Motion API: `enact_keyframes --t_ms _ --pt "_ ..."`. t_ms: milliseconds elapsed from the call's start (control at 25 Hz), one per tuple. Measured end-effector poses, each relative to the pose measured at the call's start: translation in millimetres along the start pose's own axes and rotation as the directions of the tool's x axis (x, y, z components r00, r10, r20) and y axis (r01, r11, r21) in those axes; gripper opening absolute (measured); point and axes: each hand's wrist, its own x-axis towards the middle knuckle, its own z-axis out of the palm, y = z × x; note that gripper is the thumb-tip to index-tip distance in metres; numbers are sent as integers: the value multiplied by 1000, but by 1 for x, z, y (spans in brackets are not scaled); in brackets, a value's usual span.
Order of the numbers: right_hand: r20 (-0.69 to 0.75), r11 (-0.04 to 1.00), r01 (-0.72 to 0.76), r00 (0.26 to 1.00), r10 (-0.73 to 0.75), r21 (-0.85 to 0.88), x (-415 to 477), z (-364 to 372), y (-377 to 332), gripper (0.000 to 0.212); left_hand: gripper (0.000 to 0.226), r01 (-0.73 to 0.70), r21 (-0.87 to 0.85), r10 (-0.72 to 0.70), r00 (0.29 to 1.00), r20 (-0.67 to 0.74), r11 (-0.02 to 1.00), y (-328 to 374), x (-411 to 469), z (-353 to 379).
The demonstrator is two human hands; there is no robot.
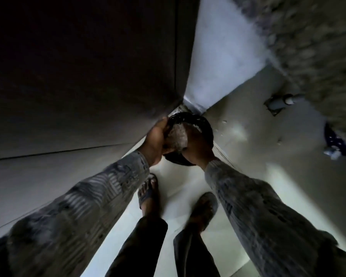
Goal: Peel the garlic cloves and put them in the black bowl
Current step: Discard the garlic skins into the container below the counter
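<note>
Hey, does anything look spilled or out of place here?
Nothing looks spilled. The left hand and right hand hold the black bowl above the floor, a pale heap inside it. The view is blurred.

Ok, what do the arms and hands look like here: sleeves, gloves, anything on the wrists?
The left sleeve and right sleeve are long, grey, with a darker striped pattern, ending at the wrists. The left hand and right hand are bare: no gloves, and no watch or ring shows, though the picture is dim and blurred.
</note>
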Motion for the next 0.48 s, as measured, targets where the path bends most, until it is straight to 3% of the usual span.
enact_keyframes --t_ms 40,240,360,480 --pt "-24 1000 10 1000 -9 18 -11 -15 -11 79 28 -57 54 59 998 -33 997 5 -19 4" --pt "-137 989 99 987 -84 108 -103 -101 -72 84 67 -351 364 374 927 8 863 32 -123 13" --pt "-155 986 139 980 -123 96 -171 -152 -109 89 72 -448 594 492 865 100 668 42 -173 10" --pt "-181 985 162 972 -150 58 -247 -198 -145 91 77 -509 770 551 796 250 386 66 -244 16"
